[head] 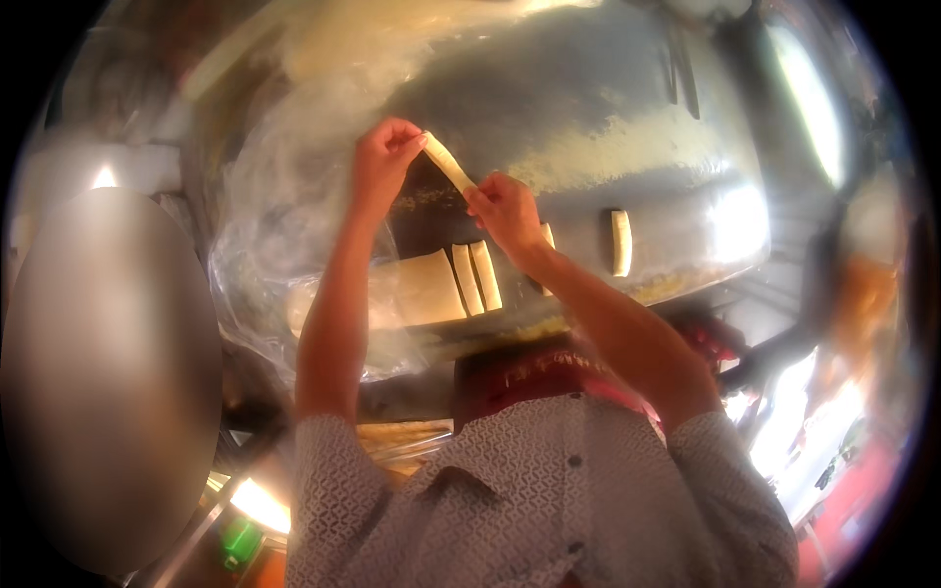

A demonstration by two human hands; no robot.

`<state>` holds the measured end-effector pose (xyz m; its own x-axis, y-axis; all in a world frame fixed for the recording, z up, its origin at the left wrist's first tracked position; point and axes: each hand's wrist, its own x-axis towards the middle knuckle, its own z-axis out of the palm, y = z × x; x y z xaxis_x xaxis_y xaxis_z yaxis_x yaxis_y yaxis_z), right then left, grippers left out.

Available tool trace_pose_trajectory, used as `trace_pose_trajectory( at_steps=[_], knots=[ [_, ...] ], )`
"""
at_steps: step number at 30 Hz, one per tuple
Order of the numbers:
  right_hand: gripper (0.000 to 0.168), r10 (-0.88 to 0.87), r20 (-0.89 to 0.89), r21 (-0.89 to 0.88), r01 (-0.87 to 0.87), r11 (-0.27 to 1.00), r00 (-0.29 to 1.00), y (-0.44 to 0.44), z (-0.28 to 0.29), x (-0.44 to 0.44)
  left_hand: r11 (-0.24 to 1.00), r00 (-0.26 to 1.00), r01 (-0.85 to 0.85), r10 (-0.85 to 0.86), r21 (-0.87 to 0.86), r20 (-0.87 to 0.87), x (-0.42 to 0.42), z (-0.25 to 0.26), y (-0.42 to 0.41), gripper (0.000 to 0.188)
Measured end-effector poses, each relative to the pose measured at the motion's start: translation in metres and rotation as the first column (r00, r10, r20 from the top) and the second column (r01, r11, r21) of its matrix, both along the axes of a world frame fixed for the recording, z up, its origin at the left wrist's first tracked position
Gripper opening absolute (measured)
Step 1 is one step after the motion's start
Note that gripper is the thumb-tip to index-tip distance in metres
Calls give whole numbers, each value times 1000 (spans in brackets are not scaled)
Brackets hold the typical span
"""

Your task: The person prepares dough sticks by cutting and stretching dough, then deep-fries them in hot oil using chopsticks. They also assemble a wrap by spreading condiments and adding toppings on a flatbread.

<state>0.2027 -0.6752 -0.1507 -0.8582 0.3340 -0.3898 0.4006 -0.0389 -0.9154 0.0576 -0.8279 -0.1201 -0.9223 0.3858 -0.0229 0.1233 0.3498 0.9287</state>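
A strip of dough [447, 159] stretches slantwise above the metal worktop [485, 110]. My left hand [385, 158] pinches its upper end and my right hand [507, 209] pinches its lower end. Below the hands lies a flat sheet of dough [426, 288], its left part under clear plastic film [279, 191]. Two cut strips [476, 278] rest close beside the sheet's right edge. Another strip [548, 237] is partly hidden behind my right wrist. Farther right, a single short strip [621, 243] lies alone on the worktop.
Two thin dark sticks or rods [684, 73] lie at the worktop's far right. A large rounded metallic surface [110, 367] fills the left side, blurred. A green object [240, 542] sits low on the left. The worktop's near edge [662, 298] runs close to my body.
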Motion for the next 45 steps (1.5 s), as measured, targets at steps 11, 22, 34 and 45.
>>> trace_pose_trajectory(
  at_steps=[11, 22, 34, 45],
  knots=[
    [26, 2, 294, -128, 38, 991, 956, 2, 2, -14, 705, 354, 429, -707, -565, -613, -1, 8, -19, 45],
    [21, -80, 107, 59, 74, 996, 991, -6, -17, -15, 780, 355, 292, -625, -553, -695, 2, -10, -22, 29],
    [9, 70, -477, 435, 166, 885, 876, 22, 100, -31, 993, 966, 18, 12, 116, -258, 33, -46, 19, 14],
    [11, -163, -379, 450, 336, 828, 911, 123, 120, 97, 945, 980, 21, -84, 327, 181, 84, -101, 111, 16]
  ],
)
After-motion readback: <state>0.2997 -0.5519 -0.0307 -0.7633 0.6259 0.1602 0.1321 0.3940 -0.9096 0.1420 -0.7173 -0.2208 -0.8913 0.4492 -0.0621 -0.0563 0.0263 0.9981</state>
